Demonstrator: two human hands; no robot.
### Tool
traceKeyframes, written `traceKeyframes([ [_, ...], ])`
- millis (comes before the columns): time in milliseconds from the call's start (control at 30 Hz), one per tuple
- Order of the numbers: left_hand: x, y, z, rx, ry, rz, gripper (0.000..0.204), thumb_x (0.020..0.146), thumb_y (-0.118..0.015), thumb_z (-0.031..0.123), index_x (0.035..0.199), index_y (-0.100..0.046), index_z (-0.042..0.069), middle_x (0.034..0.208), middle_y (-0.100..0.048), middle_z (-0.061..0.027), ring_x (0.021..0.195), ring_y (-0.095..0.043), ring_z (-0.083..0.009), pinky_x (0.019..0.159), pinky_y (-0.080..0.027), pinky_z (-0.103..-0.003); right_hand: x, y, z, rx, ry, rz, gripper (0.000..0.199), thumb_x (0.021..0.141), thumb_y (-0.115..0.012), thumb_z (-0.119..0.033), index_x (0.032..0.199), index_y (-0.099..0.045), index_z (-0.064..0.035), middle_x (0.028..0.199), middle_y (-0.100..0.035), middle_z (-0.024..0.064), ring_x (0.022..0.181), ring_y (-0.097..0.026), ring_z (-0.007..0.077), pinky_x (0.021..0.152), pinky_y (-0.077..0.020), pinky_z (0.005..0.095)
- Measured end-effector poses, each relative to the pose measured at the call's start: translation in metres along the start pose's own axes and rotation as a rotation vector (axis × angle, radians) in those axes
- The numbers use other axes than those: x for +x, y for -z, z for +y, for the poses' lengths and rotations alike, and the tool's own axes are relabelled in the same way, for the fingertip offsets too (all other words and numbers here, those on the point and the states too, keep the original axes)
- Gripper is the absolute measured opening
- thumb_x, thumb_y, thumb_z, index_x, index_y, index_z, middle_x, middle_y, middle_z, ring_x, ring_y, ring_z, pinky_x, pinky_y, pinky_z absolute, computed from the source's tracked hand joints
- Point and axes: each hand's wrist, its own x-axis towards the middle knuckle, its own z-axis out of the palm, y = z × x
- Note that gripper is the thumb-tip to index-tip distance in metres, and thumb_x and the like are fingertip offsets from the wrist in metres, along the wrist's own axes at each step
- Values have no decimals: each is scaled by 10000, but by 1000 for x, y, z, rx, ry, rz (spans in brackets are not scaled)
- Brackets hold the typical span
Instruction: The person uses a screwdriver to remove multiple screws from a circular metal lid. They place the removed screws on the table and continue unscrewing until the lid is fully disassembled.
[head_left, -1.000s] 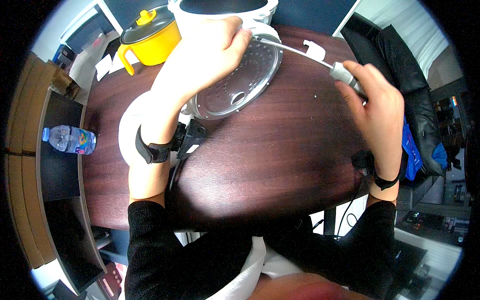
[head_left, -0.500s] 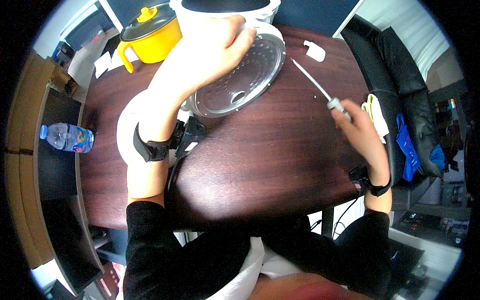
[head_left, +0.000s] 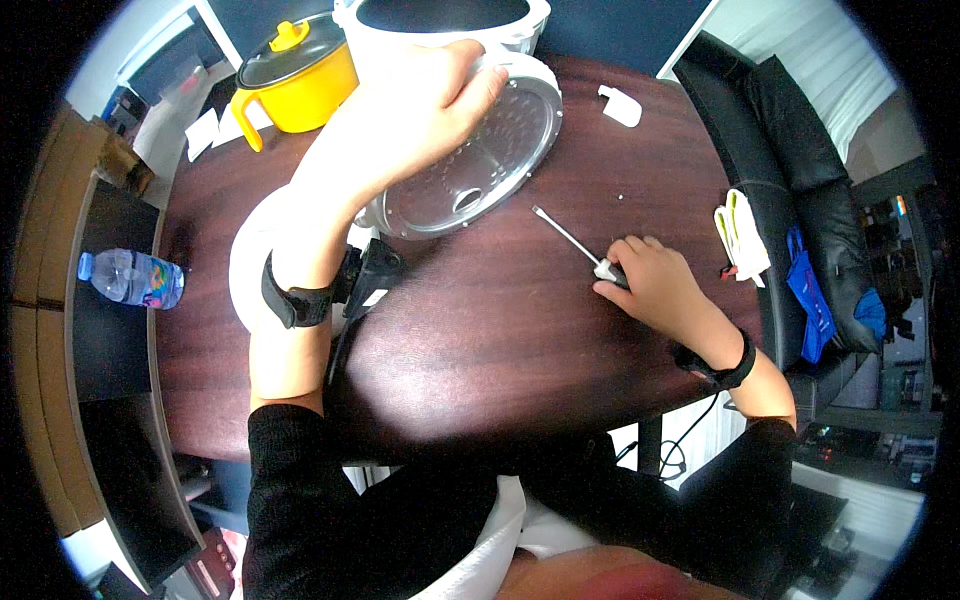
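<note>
My left hand [head_left: 435, 105] is closed on the upper rim of a round appliance lid [head_left: 515, 140], white outside with a clear-edged, dimpled inner face and an oval hole low down. The lid is tilted toward me. Behind it stands a white cooker body [head_left: 515, 38] with a dark opening. In my right hand [head_left: 660, 285], fingers wrapped round its handle, is a screwdriver [head_left: 568, 236]; its shaft points up-left toward the lid, the tip apart from it. A white rounded part [head_left: 252, 265] is partly hidden under my left forearm.
A yellow pot [head_left: 305, 98] with a dark lid stands far left. On the dark wooden table [head_left: 520, 340] lie a small white plastic piece [head_left: 622, 108], a tiny light bit [head_left: 620, 197] and a folded pale cloth [head_left: 738, 235]. A water bottle [head_left: 130, 278] is at the left; a black sofa [head_left: 800, 130] borders the right.
My right hand has moved left and nearer with the screwdriver, its tip now lower, below the lid's right side. My left hand keeps its hold on the lid.
</note>
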Motion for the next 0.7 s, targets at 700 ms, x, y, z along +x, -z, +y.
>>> traceKeyframes([
  [700, 0, -2, 0, -60, -12, 47, 341, 963, -477, 292, 833, -551, -15, 731, -585, -239, 743, -613, -390, 681, -461, -452, 150, 58, -67, -35, 265, 791, 148, 839, -642, -183, 812, -583, -50, 709, -605, 96, 579, -622, 291, 527, -511, 367],
])
